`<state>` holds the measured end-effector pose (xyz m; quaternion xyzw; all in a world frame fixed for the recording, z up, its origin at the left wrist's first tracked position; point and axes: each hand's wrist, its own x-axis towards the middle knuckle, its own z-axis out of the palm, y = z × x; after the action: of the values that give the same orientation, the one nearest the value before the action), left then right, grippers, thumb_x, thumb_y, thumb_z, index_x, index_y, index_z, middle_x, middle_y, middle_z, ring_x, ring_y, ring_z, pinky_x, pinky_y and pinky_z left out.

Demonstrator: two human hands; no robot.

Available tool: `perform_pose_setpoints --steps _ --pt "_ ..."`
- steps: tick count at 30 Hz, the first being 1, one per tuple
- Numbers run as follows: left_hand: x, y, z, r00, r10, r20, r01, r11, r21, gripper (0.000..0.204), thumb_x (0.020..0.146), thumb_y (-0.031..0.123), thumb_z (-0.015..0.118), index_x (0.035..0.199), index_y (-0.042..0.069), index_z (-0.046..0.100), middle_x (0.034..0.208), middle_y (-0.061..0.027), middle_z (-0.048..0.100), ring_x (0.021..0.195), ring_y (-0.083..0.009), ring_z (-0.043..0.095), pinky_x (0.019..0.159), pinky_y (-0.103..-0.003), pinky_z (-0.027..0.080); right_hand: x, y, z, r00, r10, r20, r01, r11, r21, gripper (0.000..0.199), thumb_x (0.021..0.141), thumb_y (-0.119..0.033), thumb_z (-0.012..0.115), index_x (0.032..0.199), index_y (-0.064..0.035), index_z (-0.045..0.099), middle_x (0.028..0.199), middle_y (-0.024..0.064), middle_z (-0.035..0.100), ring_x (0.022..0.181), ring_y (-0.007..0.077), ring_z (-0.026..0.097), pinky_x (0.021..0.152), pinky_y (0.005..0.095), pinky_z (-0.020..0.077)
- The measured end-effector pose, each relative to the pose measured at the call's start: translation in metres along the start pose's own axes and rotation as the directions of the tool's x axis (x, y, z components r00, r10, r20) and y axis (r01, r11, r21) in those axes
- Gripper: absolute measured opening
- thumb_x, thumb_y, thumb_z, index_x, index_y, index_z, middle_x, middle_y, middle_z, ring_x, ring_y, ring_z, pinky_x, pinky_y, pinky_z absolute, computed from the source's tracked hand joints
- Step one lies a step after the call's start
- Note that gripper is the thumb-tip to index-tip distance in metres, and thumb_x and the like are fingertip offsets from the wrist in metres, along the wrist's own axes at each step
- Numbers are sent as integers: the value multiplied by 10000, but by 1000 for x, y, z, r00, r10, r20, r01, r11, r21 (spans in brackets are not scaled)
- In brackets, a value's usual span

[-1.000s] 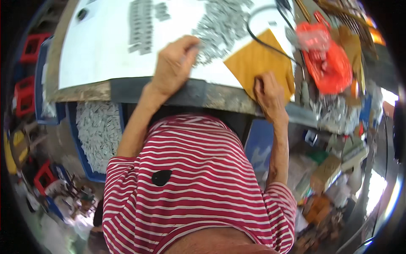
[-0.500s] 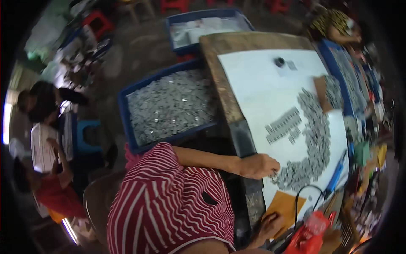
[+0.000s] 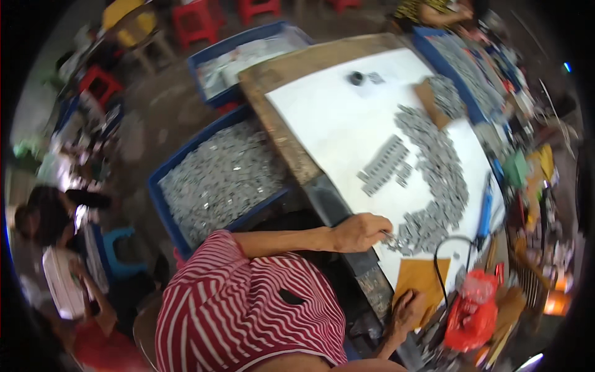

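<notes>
My left hand (image 3: 362,233) is closed in a pinch at the table's near edge. What its fingertips hold is too small to make out; it lies against the end of a curved heap of small grey flat pieces (image 3: 441,180). My right hand (image 3: 409,310) rests on a tan-orange sheet (image 3: 427,273) below the heap, its fingers slightly bent and apart. Inside the heap's curve, rows of grey pieces (image 3: 385,164) lie lined up on white paper (image 3: 322,118), beside a few shorter ones.
A blue tub of grey pieces (image 3: 217,180) stands left of the table; another blue tub (image 3: 214,96) sits beyond it. On the paper are a small black cylinder (image 3: 356,79) and a blue corded tool (image 3: 485,208). A red plastic bag (image 3: 472,319) lies at right. Other people sit nearby.
The view has turned and shifted, so the table appears farther left and more tilted. My left hand still pinches at the heap's end, and my right hand remains on the tan-orange sheet.
</notes>
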<state>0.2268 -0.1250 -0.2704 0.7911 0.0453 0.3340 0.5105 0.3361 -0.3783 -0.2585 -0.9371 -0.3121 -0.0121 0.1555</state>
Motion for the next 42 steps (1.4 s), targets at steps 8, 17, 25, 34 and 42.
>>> perform_pose_setpoints --steps 8,17,25,34,42 --pt "-3 4 -4 991 -117 59 119 992 -39 141 797 35 568 932 -5 578 795 -130 591 674 -210 572 586 -301 443 2 6 1 983 -149 -107 162 979 127 40 828 -32 498 827 7 489 757 186 509 695 362 515 603 411 405" --pt "10 10 -1 977 -201 75 203 979 -15 126 789 27 571 911 -5 573 756 -98 589 634 -149 548 585 -246 437 8 1 -7 989 -70 -128 92 981 169 49 796 -5 513 815 -9 468 709 184 503 639 372 519 557 422 399" --pt "8 11 0 982 -163 93 167 985 -35 118 791 14 580 908 0 571 749 -89 597 605 -141 549 570 -244 444 4 6 -4 990 -72 -124 90 984 153 62 800 -6 512 835 -12 462 758 168 486 686 358 520 578 407 408" --pt "4 14 -4 960 -255 114 244 965 98 127 797 25 563 920 -4 577 749 -93 583 634 -141 542 595 -243 440 4 8 -8 998 -27 -62 41 972 230 53 817 -33 508 856 -12 480 764 193 521 716 377 534 596 414 416" --pt "8 -2 1 950 -262 168 263 965 18 152 832 40 570 977 -6 576 825 -18 588 761 -63 540 653 -175 422 12 23 -6 998 57 28 -63 895 442 81 822 -65 515 875 -4 507 714 123 539 638 231 548 589 313 428"
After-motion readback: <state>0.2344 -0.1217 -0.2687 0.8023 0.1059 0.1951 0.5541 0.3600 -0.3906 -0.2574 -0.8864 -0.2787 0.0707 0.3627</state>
